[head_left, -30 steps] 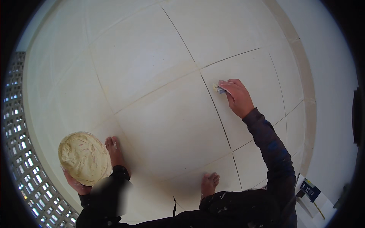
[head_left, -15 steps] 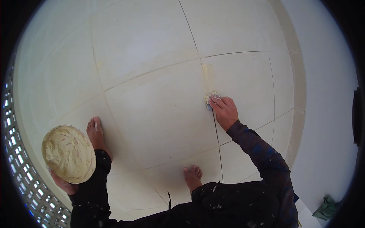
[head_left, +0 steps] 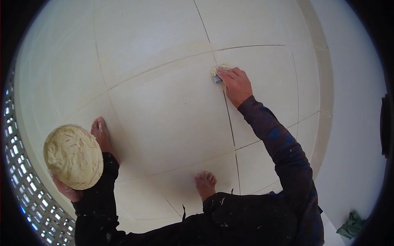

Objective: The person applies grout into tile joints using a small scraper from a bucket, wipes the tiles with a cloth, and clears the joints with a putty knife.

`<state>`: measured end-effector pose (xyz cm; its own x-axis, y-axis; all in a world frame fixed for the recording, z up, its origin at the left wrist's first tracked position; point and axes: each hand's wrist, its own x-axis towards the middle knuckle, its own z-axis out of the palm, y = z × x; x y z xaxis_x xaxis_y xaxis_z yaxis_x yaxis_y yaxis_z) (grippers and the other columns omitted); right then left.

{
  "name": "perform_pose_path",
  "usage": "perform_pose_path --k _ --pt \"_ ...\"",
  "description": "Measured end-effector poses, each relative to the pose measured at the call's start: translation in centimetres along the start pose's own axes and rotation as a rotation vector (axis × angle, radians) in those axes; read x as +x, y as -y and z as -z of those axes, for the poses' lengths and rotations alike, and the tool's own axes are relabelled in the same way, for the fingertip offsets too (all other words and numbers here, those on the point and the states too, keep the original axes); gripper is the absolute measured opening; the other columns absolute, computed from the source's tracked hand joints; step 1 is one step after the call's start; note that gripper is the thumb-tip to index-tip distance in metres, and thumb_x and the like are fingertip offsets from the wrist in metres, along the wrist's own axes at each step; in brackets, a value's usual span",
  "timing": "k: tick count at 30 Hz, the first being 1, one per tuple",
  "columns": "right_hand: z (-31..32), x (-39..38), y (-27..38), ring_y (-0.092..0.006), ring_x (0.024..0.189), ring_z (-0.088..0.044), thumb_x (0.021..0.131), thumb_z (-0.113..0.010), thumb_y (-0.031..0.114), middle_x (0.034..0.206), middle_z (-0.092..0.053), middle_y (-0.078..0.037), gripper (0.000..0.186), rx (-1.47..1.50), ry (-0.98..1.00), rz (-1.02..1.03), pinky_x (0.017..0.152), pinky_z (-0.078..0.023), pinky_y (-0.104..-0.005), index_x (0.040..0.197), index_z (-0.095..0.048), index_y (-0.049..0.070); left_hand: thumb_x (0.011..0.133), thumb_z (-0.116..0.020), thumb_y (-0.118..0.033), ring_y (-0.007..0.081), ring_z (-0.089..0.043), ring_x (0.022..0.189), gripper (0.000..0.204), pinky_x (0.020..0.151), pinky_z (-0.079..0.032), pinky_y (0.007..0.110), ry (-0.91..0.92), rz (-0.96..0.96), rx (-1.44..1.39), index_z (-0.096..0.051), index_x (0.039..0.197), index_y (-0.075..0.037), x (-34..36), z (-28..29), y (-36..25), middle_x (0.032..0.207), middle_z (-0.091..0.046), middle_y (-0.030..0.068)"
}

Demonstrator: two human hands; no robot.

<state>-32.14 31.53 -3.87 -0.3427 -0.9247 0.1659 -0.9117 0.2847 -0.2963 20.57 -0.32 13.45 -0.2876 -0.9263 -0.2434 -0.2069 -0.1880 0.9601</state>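
Observation:
My right hand [head_left: 234, 85] grips a small bluish-grey flat tool [head_left: 217, 78] caked with cream paste, on a dark seam between floor tiles just below a crossing of the lines. Beside it the seam looks pale, while farther down it shows dark. At lower left my left hand [head_left: 65, 189] holds a round container [head_left: 73, 156] full of cream, roughly spread paste; its fingers are mostly hidden beneath it.
Large cream tiles [head_left: 152, 110] cover the floor, with my bare feet [head_left: 102, 135] on them. A beige border [head_left: 325, 102] and white wall [head_left: 353, 123] run along the right, a perforated block screen [head_left: 28, 184] along the left. A green cloth [head_left: 351, 225] lies at lower right.
My right hand slid down the seam with the tool, leaving a cream streak at half a second, and is now back up near the crossing with the streak fainter. The view has shifted slightly.

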Motion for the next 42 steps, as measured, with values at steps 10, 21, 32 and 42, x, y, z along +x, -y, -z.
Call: perform_pose_path --k 10,21,32,42 --pt "6.7 -15.5 7.6 -0.0236 0.1 -0.062 0.082 -0.069 -0.003 0.125 -0.07 -0.001 0.041 0.107 0.302 -0.2 0.09 -0.047 -0.0401 0.121 -0.072 0.009 0.108 -0.05 -0.045 0.0394 -0.059 0.128 0.059 0.111 -0.046 0.052 -0.005 0.036 0.148 -0.043 0.156 -0.01 2.4 -5.3 4.0 0.152 -0.052 0.0205" --pt "0.2 -12.7 2.9 -0.0219 0.102 -0.061 0.09 -0.065 0.008 0.122 -0.068 -0.003 0.031 -0.043 0.124 -0.035 0.092 -0.047 -0.0402 0.121 -0.07 0.005 0.108 -0.05 -0.046 0.0417 -0.058 0.128 0.061 0.112 -0.044 0.053 0.092 0.105 0.796 -0.041 0.158 -0.013 5.1 -11.5 15.0 0.155 -0.05 0.021" --pt "5.2 -10.9 2.4 -0.0316 0.106 -0.061 0.083 -0.064 -0.004 0.122 -0.069 -0.008 0.039 0.262 0.107 -0.252 0.092 -0.05 -0.0422 0.121 -0.068 0.004 0.108 -0.052 -0.044 0.0393 -0.058 0.126 0.059 0.111 -0.044 0.049 0.099 0.176 0.819 -0.043 0.156 -0.01 5.6 -12.3 16.2 0.151 -0.053 0.0213" --pt "0.9 -17.5 4.5 -0.0186 0.102 -0.062 0.086 -0.066 0.004 0.128 -0.069 0.0 0.035 -0.069 0.084 -0.093 0.088 -0.048 -0.0369 0.12 -0.072 0.008 0.109 -0.052 -0.039 0.0342 -0.059 0.123 0.054 0.104 -0.051 0.049 0.159 0.057 0.542 -0.044 0.153 -0.008 3.9 -10.7 17.8 0.144 -0.056 0.0189"
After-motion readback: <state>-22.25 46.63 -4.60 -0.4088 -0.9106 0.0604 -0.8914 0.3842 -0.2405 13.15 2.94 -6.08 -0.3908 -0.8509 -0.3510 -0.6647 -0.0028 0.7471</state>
